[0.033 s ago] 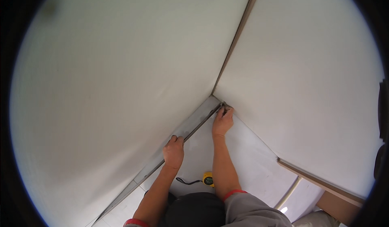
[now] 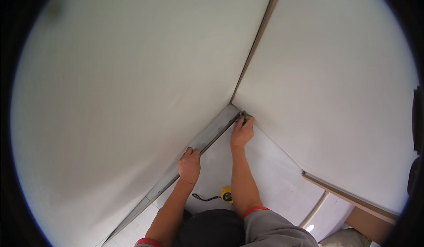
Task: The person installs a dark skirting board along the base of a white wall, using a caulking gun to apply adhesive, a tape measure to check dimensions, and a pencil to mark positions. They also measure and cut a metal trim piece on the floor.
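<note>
The yellow tape measure point(image 2: 226, 195) bears a dark round label whose print is too small to read; it lies on the pale surface point(image 2: 282, 172) beside the right forearm, its black strap point(image 2: 205, 199) trailing leftward; between this frame and the earlier one almost nothing differs, both hands and the tape measure keeping their places, any shift being too slight to be sure of. The left hand point(image 2: 189, 166) is closed, fingers curled over the long dark strip point(image 2: 216, 137), which slants from the lower left up toward the corner, alongside a grey band point(image 2: 211, 132) at the foot of the left white wall point(image 2: 132, 79); the right hand point(image 2: 242, 134) is at the strip's upper end, fingers bent and drawn nearly together, though I cannot tell whether they grip the strip or the small dark piece point(image 2: 246, 114) at their tips; a brown edging point(image 2: 260, 35) rises from the corner between the left wall and the right white wall point(image 2: 331, 83); red cuffs point(image 2: 256, 210) edge the grey sleeves point(image 2: 276, 229).
</note>
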Demonstrator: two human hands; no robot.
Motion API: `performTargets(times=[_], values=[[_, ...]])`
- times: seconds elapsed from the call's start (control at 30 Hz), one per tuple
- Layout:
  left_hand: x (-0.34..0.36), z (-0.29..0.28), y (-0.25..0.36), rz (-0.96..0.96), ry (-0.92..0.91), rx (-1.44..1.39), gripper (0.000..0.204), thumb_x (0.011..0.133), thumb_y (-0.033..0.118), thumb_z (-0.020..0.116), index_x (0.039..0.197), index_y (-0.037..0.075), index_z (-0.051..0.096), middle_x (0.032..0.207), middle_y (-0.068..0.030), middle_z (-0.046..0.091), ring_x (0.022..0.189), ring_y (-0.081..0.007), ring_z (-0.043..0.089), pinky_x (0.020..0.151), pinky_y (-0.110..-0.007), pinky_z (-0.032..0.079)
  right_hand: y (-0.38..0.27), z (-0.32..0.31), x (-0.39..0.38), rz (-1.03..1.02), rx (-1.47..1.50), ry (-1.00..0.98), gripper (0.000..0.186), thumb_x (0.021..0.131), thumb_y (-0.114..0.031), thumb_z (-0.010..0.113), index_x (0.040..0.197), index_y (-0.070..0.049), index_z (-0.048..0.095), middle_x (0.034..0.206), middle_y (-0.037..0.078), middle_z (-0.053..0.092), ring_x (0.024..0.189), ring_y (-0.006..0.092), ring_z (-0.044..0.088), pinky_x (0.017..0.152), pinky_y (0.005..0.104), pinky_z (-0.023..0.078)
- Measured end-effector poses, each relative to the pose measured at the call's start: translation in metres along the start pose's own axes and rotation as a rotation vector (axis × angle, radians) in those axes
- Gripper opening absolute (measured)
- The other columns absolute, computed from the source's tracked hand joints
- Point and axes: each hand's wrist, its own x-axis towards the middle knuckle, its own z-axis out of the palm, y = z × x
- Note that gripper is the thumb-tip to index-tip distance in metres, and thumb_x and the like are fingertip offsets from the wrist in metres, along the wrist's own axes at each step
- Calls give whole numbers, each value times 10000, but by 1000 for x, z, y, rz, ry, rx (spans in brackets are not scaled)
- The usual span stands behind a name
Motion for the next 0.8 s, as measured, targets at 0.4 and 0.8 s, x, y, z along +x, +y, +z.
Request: performTargets(times=[0.4,0.8], values=[[-2,2,-2,-41,-36,-94,38,849,102,646,844,80,616,865,-98,594,785,-321,648,673,-445,539,-8,1,1,70,132,11,106,948,-127,602,971,-24,596,873,175,687,794,361,661,702,435,507],[3,-4,0,-62,-58,-116,57,830,105,673,852,73,631,898,-98,624,826,-329,649,706,-447,529,-18,1,2,258,448,-3,79,968,-65,583,980,8,611,842,87,676,721,161,609,696,307,511]])
